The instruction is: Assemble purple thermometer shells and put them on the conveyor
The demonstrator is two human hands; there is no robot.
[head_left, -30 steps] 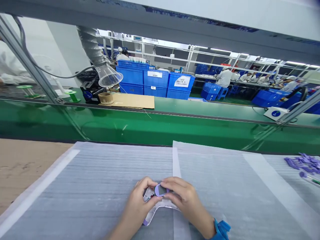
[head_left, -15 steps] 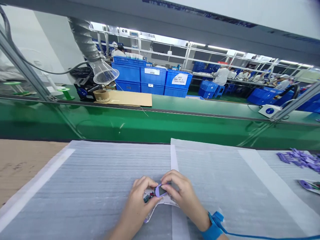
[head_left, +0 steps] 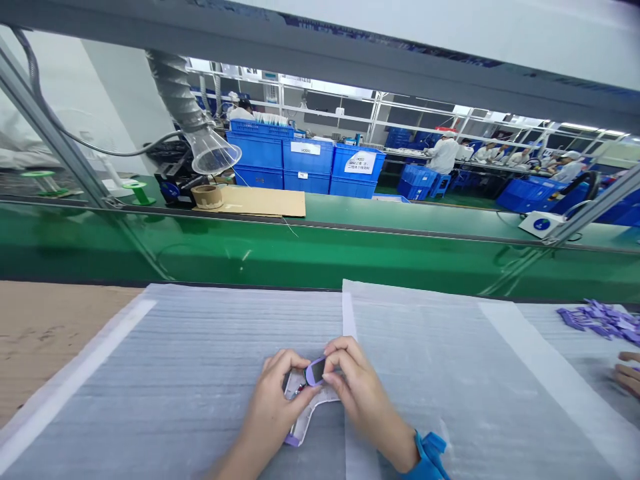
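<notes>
Two ends, both covered: your left hand grips the purple-rimmed piece at its left, over the white shell; your right hand pinches its right, presumably against slipping. The pale sheet beneath likely prevents scratches.

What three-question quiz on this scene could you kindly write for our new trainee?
1. True or false: a blue wristband is worn on the person's right arm.
2. Which thing is held between the fingertips of the left hand and right hand? A) a tape roll; B) a purple-rimmed part; C) a green spool.
3. Fill the gap: the heap of purple pieces lies near the picture's ____ edge.

Key: 1 true; 2 B; 3 right.
</notes>
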